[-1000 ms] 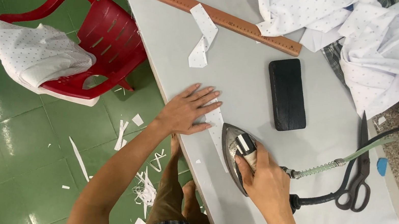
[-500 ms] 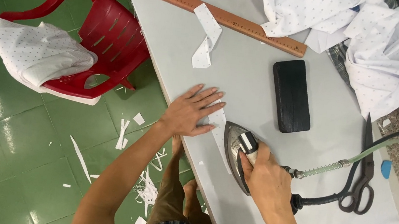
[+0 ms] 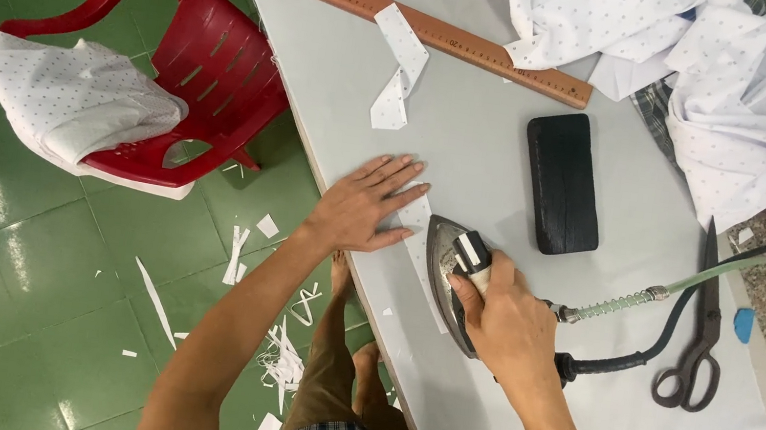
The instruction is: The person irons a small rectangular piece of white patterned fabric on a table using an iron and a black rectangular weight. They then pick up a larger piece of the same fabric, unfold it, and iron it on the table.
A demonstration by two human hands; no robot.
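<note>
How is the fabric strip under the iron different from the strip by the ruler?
The strip under the iron lies flat, pinned by the left hand; the strip by the ruler lies loose, folded and untouched. The first sits near the table edge, the second farther in. Both are white dotted fabric.

Left hand (image 3: 359,207) flat, right hand (image 3: 506,325) clenched.

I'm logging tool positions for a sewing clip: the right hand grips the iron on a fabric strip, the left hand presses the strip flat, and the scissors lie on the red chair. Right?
Not quite. The scissors lie on the table, right of the iron, as the head view shows. The red chair holds dotted white cloth. The right hand grips the iron; the left hand presses the strip.
</note>
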